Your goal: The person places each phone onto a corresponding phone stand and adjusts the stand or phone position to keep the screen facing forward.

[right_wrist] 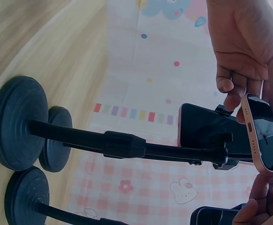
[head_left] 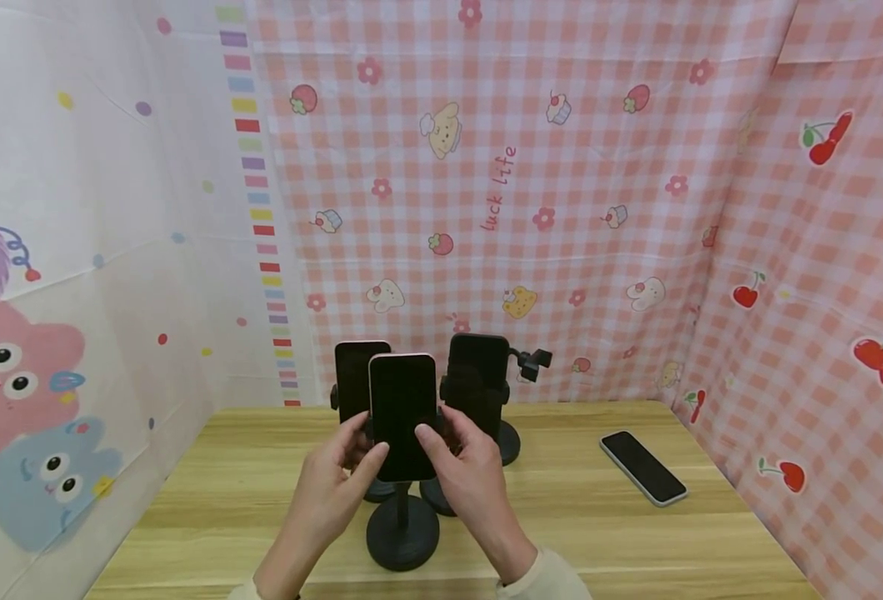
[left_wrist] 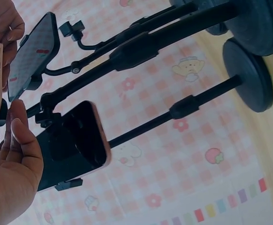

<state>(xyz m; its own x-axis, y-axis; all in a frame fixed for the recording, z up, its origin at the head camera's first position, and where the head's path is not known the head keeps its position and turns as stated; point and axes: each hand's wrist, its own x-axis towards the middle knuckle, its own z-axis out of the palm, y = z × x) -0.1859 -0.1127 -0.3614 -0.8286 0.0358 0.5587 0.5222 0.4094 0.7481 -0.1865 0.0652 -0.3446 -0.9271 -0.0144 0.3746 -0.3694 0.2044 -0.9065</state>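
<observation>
In the head view, a smartphone (head_left: pixel 404 417) with a dark screen stands upright on a black phone stand (head_left: pixel 402 533). My left hand (head_left: pixel 334 479) holds its left side, thumb at the front edge and fingers curled behind at the clamp. On the other side my right hand (head_left: pixel 471 475) grips it, thumb over the screen's edge and fingers behind. The right wrist view shows the phone's pinkish rim (right_wrist: pixel 253 133) between the two hands. Much of the clamp is hidden behind phone and fingers.
Close behind stand a second phone (head_left: pixel 353 375) on a stand at left and a third phone (head_left: pixel 479 375) at right. A bare stand clamp (head_left: pixel 535 364) sticks out beside it. Another phone (head_left: pixel 644 468) lies face up on the wooden table (head_left: pixel 561 533). Patterned cloth (head_left: pixel 576 167) encloses the table.
</observation>
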